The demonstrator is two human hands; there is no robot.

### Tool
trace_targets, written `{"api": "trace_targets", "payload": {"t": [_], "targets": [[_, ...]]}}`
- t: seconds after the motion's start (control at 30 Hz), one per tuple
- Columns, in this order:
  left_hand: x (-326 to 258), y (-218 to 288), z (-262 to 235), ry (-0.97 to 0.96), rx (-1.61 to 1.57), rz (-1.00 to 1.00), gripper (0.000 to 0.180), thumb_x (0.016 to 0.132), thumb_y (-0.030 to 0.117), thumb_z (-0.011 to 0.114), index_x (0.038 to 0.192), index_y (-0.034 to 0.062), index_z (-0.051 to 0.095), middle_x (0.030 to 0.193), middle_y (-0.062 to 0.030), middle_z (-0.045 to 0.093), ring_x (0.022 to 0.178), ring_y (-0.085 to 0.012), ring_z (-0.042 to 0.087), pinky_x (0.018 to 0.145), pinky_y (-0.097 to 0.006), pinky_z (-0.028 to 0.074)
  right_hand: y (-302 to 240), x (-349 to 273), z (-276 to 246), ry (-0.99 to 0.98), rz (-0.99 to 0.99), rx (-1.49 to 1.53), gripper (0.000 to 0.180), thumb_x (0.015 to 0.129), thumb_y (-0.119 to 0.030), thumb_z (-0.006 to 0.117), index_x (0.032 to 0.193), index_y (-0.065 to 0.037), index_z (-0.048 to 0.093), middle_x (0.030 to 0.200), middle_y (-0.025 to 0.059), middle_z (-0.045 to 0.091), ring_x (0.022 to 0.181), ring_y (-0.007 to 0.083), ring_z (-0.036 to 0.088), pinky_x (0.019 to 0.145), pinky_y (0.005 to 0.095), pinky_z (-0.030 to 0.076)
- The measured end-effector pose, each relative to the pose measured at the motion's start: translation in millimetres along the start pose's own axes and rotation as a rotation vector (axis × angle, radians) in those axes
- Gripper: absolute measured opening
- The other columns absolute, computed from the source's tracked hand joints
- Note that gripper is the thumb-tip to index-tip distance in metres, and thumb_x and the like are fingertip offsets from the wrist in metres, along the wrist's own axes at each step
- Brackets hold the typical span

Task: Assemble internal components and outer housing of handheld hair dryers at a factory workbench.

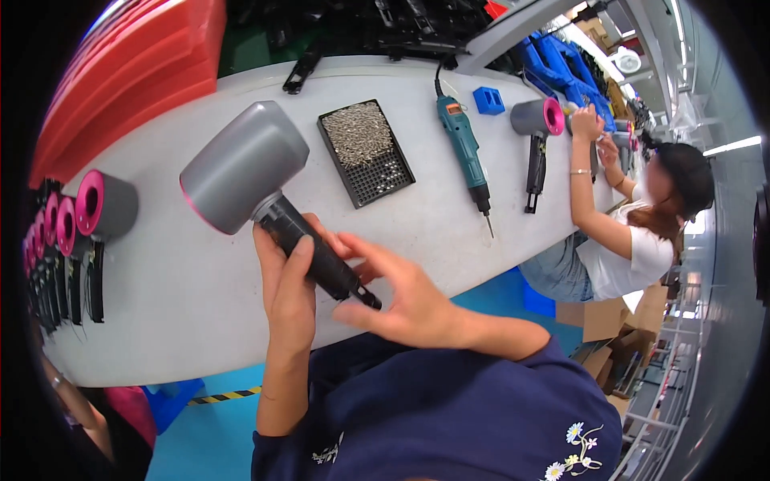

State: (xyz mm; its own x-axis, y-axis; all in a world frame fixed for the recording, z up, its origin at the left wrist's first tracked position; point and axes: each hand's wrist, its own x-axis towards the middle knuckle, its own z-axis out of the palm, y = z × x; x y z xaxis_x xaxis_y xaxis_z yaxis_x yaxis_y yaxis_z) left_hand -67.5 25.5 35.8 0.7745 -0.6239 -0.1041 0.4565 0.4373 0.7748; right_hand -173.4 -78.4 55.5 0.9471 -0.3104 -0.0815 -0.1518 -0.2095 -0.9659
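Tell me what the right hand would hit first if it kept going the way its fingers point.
The right hand points up-left at the hair dryer's black handle, held by the left hand. It would likely meet that handle first; its fingertips look almost there.

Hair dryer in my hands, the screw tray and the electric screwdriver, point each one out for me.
Hair dryer [241, 164], head view, on its grey barrel.
Screw tray [366, 152], head view, on the middle of the black tray.
Screwdriver [463, 144], head view, on its teal body.
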Motion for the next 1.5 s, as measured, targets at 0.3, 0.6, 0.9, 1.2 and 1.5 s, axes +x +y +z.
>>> {"api": "trace_targets", "payload": {"t": [0.3,0.6,0.9,1.2,1.5], "targets": [[13,1,19,-0.165,0.118,-0.298,0.060,0.088,0.013,0.061,0.136,-0.0014,0.028,0.102,-0.0122,0.055,0.092,-0.0212,0.060,0.091,-0.040,0.049,39,-3,-12,-0.245,0.168,0.834,0.033,0.095,-0.017,0.058,0.121,0.003,0.052,0.096,0.0060,0.061,0.080,0.0119,0.061,0.070,0.0258,0.049],[23,-11,-1,-0.139,0.270,-0.163,0.055,0.086,0.006,0.058,0.134,-0.0033,0.032,0.091,-0.0060,0.051,0.077,-0.0159,0.058,0.108,-0.053,0.035,53,15,-8,-0.308,0.137,0.899,0.020,0.095,-0.020,0.058,0.093,0.000,0.057,0.085,0.0060,0.064,0.081,0.0117,0.063,0.071,0.0277,0.051],[46,-18,-11,-0.222,0.381,-0.130,0.050,0.092,0.013,0.054,0.135,-0.0019,0.034,0.100,-0.0076,0.054,0.087,-0.0176,0.057,0.108,-0.048,0.034,44,30,-20,-0.220,0.129,0.554,0.029,0.093,-0.028,0.057,0.091,0.001,0.057,0.069,0.0042,0.064,0.063,0.0105,0.060,0.057,0.0283,0.047],[85,8,-5,-0.216,0.227,-0.251,0.055,0.089,0.008,0.059,0.135,0.0028,0.029,0.098,-0.0082,0.048,0.084,-0.0197,0.056,0.092,-0.048,0.048,40,27,-108,0.582,-0.326,-0.643,0.039,0.079,-0.027,0.074,0.107,-0.003,0.062,0.089,0.0099,0.067,0.075,0.0281,0.065,0.067,0.0343,0.052],[83,-5,-33,-0.153,0.267,-0.258,0.057,0.087,0.012,0.063,0.132,0.0018,0.030,0.096,-0.0078,0.049,0.080,-0.0196,0.057,0.083,-0.044,0.051,72,43,-156,0.484,0.267,-0.920,0.061,0.082,-0.026,0.070,0.128,0.005,0.045,0.106,0.0179,0.056,0.091,0.0297,0.060,0.072,0.0337,0.051]]}}
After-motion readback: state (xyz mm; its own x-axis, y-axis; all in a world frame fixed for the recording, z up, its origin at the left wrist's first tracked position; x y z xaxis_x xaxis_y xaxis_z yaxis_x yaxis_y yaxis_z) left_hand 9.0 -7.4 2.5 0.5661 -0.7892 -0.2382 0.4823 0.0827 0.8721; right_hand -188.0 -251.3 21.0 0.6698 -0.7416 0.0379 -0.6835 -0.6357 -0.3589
